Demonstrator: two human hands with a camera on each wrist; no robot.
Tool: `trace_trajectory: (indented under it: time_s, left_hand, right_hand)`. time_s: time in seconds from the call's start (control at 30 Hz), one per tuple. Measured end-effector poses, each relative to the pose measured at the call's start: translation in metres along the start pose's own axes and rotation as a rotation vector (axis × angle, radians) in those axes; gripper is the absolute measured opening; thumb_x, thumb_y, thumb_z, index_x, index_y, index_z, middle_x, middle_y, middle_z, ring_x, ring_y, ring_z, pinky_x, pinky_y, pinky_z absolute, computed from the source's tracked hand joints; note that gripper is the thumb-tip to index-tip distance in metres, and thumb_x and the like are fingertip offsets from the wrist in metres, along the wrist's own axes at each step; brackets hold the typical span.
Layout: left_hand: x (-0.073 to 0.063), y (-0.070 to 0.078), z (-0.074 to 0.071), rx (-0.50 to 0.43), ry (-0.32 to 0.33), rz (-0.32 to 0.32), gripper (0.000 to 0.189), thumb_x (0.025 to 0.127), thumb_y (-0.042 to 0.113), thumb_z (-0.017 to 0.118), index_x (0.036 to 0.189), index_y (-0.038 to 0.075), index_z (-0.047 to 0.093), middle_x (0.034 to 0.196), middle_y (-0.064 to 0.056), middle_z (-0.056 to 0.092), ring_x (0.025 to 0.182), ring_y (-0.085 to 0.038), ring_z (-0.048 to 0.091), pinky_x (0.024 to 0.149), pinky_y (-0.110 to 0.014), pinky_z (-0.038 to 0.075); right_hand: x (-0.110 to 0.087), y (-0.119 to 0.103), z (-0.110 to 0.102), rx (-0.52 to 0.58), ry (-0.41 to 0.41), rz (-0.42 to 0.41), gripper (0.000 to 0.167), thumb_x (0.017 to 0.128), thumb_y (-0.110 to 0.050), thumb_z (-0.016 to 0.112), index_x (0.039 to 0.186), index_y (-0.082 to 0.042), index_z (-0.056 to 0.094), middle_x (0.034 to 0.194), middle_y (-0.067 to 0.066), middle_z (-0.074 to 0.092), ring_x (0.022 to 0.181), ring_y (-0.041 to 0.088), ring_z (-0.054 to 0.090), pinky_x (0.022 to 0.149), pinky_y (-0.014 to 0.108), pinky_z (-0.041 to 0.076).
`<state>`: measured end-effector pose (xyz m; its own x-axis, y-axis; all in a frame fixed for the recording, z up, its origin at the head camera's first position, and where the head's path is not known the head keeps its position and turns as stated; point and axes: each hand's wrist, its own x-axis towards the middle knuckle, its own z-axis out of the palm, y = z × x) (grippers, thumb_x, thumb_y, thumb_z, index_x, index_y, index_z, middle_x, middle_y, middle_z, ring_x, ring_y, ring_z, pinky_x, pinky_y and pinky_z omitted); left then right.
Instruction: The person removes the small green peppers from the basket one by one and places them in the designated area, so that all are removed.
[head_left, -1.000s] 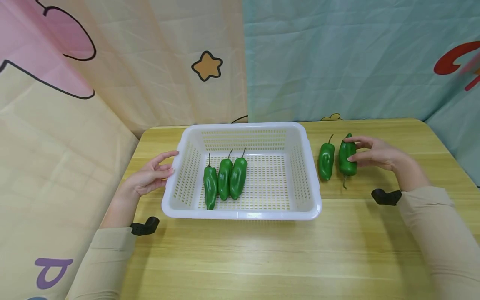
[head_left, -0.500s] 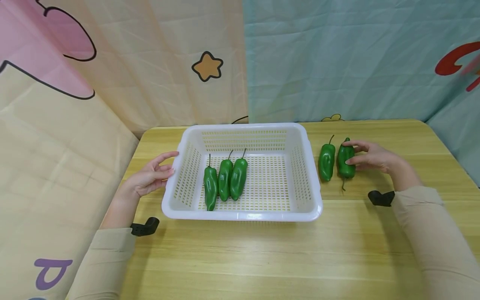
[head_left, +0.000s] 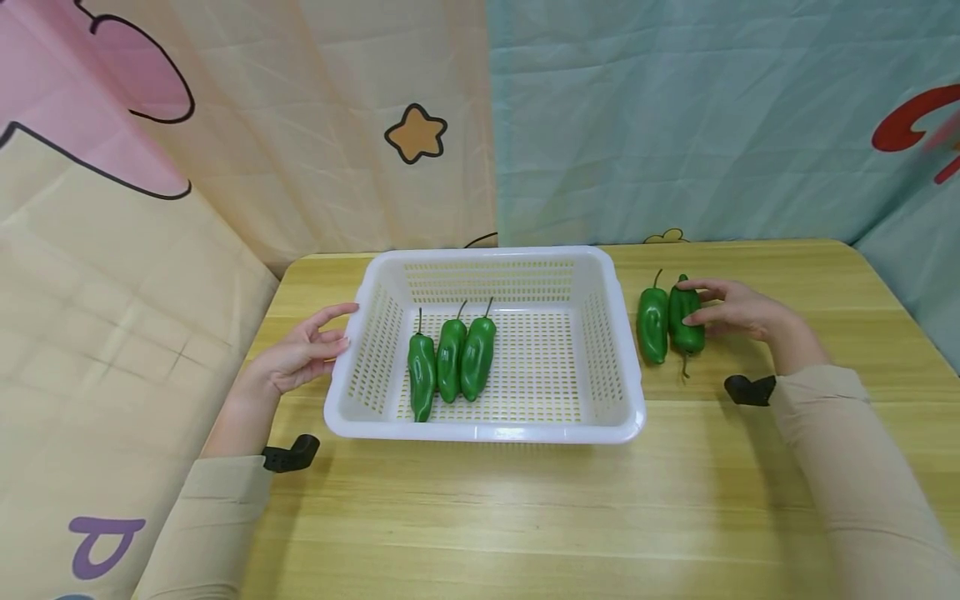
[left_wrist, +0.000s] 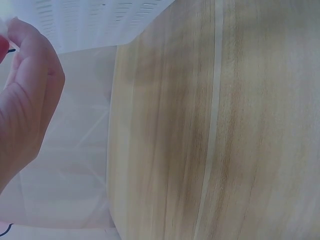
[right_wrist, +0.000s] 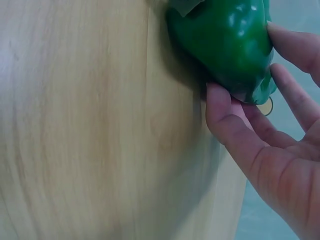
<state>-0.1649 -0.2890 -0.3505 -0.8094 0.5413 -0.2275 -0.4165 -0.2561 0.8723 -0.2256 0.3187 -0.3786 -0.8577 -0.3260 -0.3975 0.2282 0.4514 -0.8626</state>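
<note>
A white plastic basket (head_left: 483, 431) stands on the table with three green chili peppers (head_left: 422, 379) lying inside its left half. My left hand (head_left: 300, 354) holds the left rim with thumb and fingers; the left wrist view shows its fingers (left_wrist: 37, 60) bent up at the basket's edge. Right of the basket, my right hand (head_left: 738, 312) grips a green chili pepper (head_left: 686, 337) whose stem points toward me. Its fingers lie around the pepper's right side, also in the right wrist view. Close on its left lies another green chili pepper (head_left: 652, 327), stem pointing away.
The light wooden table (head_left: 480, 517) reaches back to printed cloth curtains (head_left: 675, 125) behind and at both sides. Black wrist mounts (head_left: 292, 454) sit on both forearms. The basket's right wall (head_left: 618, 333) rises between its inside and the two peppers outside.
My right hand has moved the gripped pepper a little left, nearer to the other loose pepper. The left hand and the basket have stayed in place.
</note>
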Motion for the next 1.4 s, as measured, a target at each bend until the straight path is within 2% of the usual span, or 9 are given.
trace_trajectory:
  time_s: [0.17,0.43,0.57,0.77,0.9,1.1,1.2,1.4]
  left_hand:
    - [0.0,0.0,0.0,0.0,-0.001,-0.006,0.045,0.092,-0.011,0.045,0.126,0.018,0.045,0.103,-0.012,0.064,0.092,-0.024,0.065,0.077,-0.035,0.055]
    - [0.0,0.0,0.0,0.016,0.003,-0.006,0.045,0.092,-0.01,0.046,0.127,0.018,0.044,0.103,-0.011,0.064,0.092,-0.024,0.065,0.077,-0.035,0.055]
    - [0.0,0.0,0.0,0.015,-0.001,0.0,0.045,0.092,-0.011,0.046,0.127,0.018,0.043,0.103,-0.011,0.064,0.092,-0.023,0.065,0.076,-0.034,0.055]
    - [0.0,-0.001,0.0,0.017,0.001,0.001,0.045,0.092,-0.011,0.046,0.127,0.018,0.043,0.103,-0.011,0.063,0.092,-0.023,0.064,0.076,-0.034,0.055]
    - [0.0,-0.001,0.0,0.015,0.001,0.004,0.045,0.092,-0.011,0.046,0.126,0.018,0.044,0.103,-0.012,0.063,0.092,-0.023,0.065,0.076,-0.034,0.055]
    - [-0.001,-0.001,0.0,0.011,0.0,0.004,0.044,0.092,-0.01,0.046,0.126,0.018,0.044,0.103,-0.011,0.064,0.092,-0.023,0.065,0.076,-0.034,0.055]
    - [-0.001,-0.002,0.0,0.009,0.003,0.001,0.044,0.093,-0.01,0.046,0.127,0.018,0.043,0.103,-0.011,0.064,0.092,-0.023,0.064,0.076,-0.034,0.055]
    - [0.0,-0.001,0.0,0.001,0.001,0.0,0.044,0.093,-0.011,0.045,0.126,0.018,0.043,0.103,-0.011,0.064,0.092,-0.023,0.064,0.076,-0.034,0.055]
  right_hand:
    - [0.002,0.0,0.0,0.016,-0.003,-0.013,0.073,0.085,-0.006,0.065,0.144,0.0,0.021,0.139,0.031,0.018,0.091,0.009,0.054,0.077,0.034,0.054]
    - [0.006,-0.001,0.0,0.028,0.004,-0.003,0.075,0.084,-0.005,0.066,0.144,-0.001,0.021,0.139,0.033,0.017,0.092,0.013,0.054,0.076,0.035,0.055]
    - [0.004,-0.003,-0.003,0.042,-0.006,-0.006,0.074,0.085,-0.004,0.065,0.144,-0.001,0.02,0.14,0.034,0.015,0.091,0.011,0.055,0.078,0.036,0.054]
    - [-0.008,-0.01,-0.011,0.014,-0.004,-0.017,0.067,0.088,-0.01,0.063,0.143,-0.011,0.026,0.142,0.034,0.014,0.089,0.003,0.057,0.084,0.041,0.052]
    - [-0.017,-0.018,-0.015,-0.025,-0.014,-0.013,0.057,0.09,-0.015,0.062,0.138,-0.021,0.032,0.143,0.032,0.014,0.09,-0.002,0.056,0.087,0.043,0.05]
    - [-0.025,-0.039,-0.011,-0.029,-0.014,-0.036,0.046,0.092,-0.016,0.059,0.129,-0.031,0.037,0.144,0.027,0.017,0.092,-0.001,0.055,0.087,0.043,0.05]
    - [-0.027,-0.051,-0.006,-0.026,-0.013,-0.067,0.047,0.092,-0.016,0.059,0.131,-0.031,0.037,0.143,0.023,0.021,0.095,0.0,0.054,0.088,0.043,0.049]
    - [-0.028,-0.074,0.01,0.016,-0.043,-0.099,0.047,0.092,-0.011,0.058,0.133,-0.024,0.037,0.136,0.013,0.032,0.104,0.01,0.054,0.086,0.038,0.051]
